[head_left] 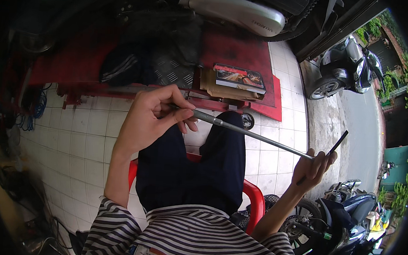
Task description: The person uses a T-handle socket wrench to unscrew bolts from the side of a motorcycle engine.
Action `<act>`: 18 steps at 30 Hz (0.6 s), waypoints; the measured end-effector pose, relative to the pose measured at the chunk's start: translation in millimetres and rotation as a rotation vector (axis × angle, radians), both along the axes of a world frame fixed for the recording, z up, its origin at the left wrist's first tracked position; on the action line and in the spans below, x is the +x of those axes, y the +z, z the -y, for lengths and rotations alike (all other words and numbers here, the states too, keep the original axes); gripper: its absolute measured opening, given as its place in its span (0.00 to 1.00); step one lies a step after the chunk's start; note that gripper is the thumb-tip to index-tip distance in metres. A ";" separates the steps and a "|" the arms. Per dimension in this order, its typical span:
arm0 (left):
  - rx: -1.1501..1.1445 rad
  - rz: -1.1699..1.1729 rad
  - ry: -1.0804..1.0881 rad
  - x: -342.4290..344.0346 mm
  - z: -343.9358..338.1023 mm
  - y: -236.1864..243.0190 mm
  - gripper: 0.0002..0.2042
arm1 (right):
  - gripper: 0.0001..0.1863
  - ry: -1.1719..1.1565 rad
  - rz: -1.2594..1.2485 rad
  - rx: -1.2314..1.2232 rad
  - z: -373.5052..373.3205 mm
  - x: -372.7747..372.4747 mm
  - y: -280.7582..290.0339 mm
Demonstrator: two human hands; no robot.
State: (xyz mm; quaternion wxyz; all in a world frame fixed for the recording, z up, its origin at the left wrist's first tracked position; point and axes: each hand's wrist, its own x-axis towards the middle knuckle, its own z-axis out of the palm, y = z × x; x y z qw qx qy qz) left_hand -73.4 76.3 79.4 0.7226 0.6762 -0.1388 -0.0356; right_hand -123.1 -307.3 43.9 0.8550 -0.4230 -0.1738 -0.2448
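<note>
I hold a T-handle wrench (264, 139) stretched between my two hands above my lap. Its long silver shaft slants down to the right and thickens at the left end. My left hand (160, 111) pinches that thicker end between thumb and fingers; the very tip is hidden in the grip. The fingers of my right hand (314, 169) wrap round the dark crossbar (337, 141), which sticks out above and below the fist. Where shaft and crossbar meet is covered by the fingers.
Ahead stands a red platform (236, 50) bearing a boxed package (239, 78) on cardboard, a dark cloth (123, 66) and a motorcycle with a silver cover (234, 12). I sit on a red chair (254, 200). Parked motorbikes (348, 66) line the right; a blue hose (39, 103) hangs left.
</note>
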 end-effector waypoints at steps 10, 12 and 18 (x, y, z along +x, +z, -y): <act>-0.563 -0.075 -0.125 -0.3 9.7 -9.4 0.05 | 0.07 0.181 0.093 0.157 -15.4 0.8 -4.7; -0.663 -0.050 -0.065 -1.6 18.2 -13.0 0.05 | 0.07 0.029 0.032 0.187 -21.8 0.0 -8.4; -0.813 0.018 0.126 -5.0 30.3 -26.1 0.04 | 0.07 0.139 -0.033 0.212 -49.6 0.6 -12.6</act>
